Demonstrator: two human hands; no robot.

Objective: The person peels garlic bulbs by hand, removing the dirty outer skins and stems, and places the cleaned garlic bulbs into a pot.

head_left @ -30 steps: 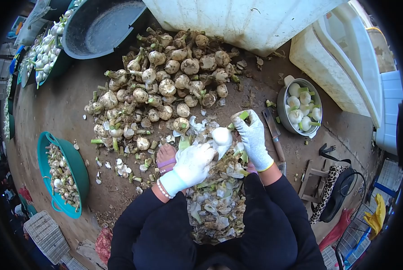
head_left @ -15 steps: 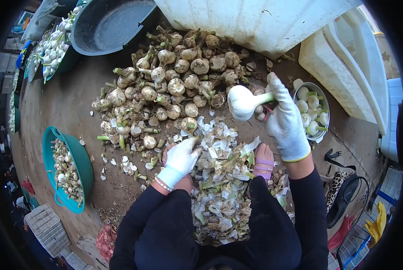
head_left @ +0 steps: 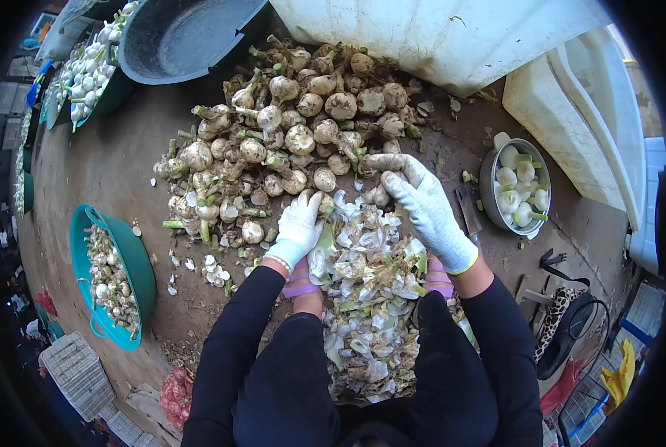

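Note:
My left hand (head_left: 301,223), in a white glove, reaches forward with its fingers stretched toward a soil-stained garlic bulb (head_left: 324,179) at the pile's near edge. It holds nothing that shows. My right hand (head_left: 422,197), gloved too, arches over another garlic bulb (head_left: 377,196), index finger and thumb apart. The large pile of garlic (head_left: 273,141) with cut stalks lies beyond both hands. Between my feet spreads a heap of white and green peelings (head_left: 370,298). A knife (head_left: 467,211) lies on the ground right of my right hand.
A pot of cleaned white garlic (head_left: 494,212) stands at the right. On the left is a teal basket (head_left: 135,264) with small bulbs. A dark basin (head_left: 135,56) and a white crate (head_left: 422,45) border the pile at the back.
The clean white garlic bulb is gone from my right hand, which has moved left and down toward the pile. My left hand has moved forward, and the knife now shows.

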